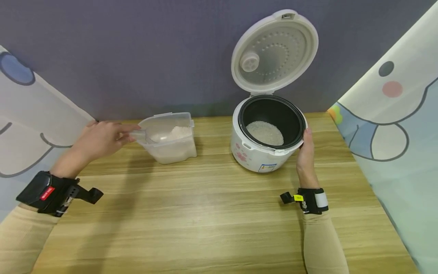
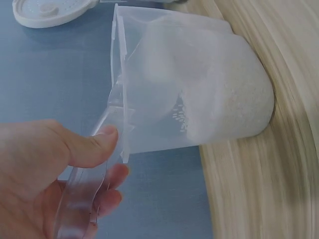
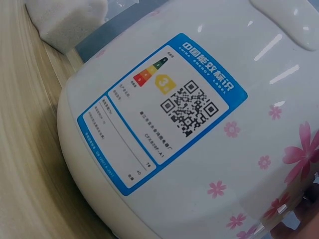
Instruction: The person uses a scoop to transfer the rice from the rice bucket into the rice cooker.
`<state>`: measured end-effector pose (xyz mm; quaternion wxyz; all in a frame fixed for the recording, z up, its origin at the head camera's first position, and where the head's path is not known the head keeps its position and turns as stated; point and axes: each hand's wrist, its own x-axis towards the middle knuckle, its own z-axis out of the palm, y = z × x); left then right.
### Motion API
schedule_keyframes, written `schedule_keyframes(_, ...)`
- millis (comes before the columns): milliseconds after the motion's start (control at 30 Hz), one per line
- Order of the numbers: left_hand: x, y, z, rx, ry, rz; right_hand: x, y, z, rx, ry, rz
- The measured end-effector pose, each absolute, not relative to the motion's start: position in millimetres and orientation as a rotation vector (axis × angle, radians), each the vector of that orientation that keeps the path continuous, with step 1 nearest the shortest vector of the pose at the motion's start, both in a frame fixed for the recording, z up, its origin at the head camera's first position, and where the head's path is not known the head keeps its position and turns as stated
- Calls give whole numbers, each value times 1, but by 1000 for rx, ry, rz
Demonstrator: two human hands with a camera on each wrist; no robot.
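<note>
A clear plastic scoop (image 2: 82,199) has its handle pinched between the thumb and fingers of my left hand (image 1: 102,139). The scoop's front end reaches into a translucent rice bin (image 1: 174,153), where white rice (image 1: 180,132) is heaped toward the right side. My right hand (image 1: 305,154) grips the right side of a white rice cooker (image 1: 248,156), thumb up at its rim. Fingers (image 3: 291,226) show at the lower right of the right wrist view. Inside the cooker's black inner pot (image 1: 289,114) lies more rice (image 1: 265,133).
The cooker's lid (image 1: 273,49) stands raised at the back, near the grey-blue backdrop (image 1: 137,57). An energy label (image 3: 162,114) and pink flowers decorate the cooker's front. Both containers stand on a wood-grain table (image 1: 198,220), with cartoon-printed cloth (image 1: 403,114) at either side.
</note>
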<state>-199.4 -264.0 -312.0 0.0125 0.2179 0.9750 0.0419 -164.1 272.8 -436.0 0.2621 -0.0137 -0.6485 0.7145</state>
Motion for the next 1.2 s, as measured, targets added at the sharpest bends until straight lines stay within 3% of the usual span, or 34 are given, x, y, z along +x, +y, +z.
schedule_keyframes(500,-187,-280,-331,641,3139,381,-165,272,-436,-30,-1725,1952)
schedule_keyframes(867,-185,-292,-354,852,3284,577,-166,271,-437,1,-1720,1936)
schedule_keyframes(1200,-182,-292,-367,677,3233,876,-165,271,-437,-30,-1727,1938)
